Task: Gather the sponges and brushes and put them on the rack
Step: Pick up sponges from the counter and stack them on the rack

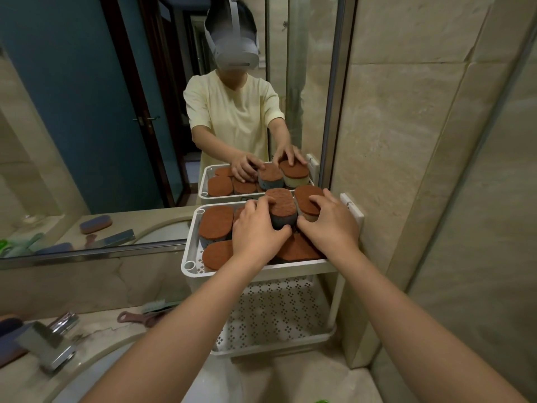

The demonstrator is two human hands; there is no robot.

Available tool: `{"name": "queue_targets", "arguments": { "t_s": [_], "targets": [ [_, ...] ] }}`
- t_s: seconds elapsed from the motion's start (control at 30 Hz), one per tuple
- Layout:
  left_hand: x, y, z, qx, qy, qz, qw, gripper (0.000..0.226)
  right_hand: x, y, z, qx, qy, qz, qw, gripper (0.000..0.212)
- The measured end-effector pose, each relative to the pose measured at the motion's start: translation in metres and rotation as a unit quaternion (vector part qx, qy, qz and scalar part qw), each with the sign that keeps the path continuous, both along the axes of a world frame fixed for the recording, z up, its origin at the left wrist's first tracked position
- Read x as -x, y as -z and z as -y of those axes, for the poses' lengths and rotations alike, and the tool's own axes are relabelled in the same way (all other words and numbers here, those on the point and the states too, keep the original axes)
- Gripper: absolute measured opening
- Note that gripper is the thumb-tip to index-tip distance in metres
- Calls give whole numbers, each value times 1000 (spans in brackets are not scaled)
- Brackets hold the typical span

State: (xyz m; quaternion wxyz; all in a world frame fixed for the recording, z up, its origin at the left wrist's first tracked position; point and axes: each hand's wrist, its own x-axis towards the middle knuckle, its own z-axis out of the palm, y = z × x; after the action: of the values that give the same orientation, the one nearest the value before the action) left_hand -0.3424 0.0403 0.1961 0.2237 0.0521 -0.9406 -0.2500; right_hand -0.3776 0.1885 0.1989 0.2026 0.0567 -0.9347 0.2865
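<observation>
A white two-tier rack (191, 266) stands on the counter against the mirror and the right wall. Its top tray holds several sponges with rust-brown scouring tops. My left hand (258, 228) grips a grey-blue sponge (281, 206) that sits on top of the others. My right hand (331, 225) rests its fingers on a yellow-bodied sponge (305, 200) at the tray's back right corner. Another brown-topped sponge (216, 222) lies at the tray's left. A brush with a reddish handle (136, 317) and a green-bristled brush (155, 305) lie on the counter left of the rack.
The rack's lower shelf (276, 318) is perforated and holds nothing visible. A chrome tap (48, 341) stands at the left above the basin rim (96, 362). A dark sponge (10, 325) lies at the far left. A tiled wall (406, 170) closes the right.
</observation>
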Motion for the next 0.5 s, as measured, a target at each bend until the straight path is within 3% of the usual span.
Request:
{"name": "queue_targets", "arguments": {
  "t_s": [0.2, 0.5],
  "targets": [
    [-12, -8, -3, 14, -7, -12, 1000, 78, -9, -7, 0, 35, -41, -50, 997, 43],
    [-60, -19, 22, -62, -2, -37, 997, 65, -63, -15, 33, 137, -157, -107, 972, 38]
  ]
}}
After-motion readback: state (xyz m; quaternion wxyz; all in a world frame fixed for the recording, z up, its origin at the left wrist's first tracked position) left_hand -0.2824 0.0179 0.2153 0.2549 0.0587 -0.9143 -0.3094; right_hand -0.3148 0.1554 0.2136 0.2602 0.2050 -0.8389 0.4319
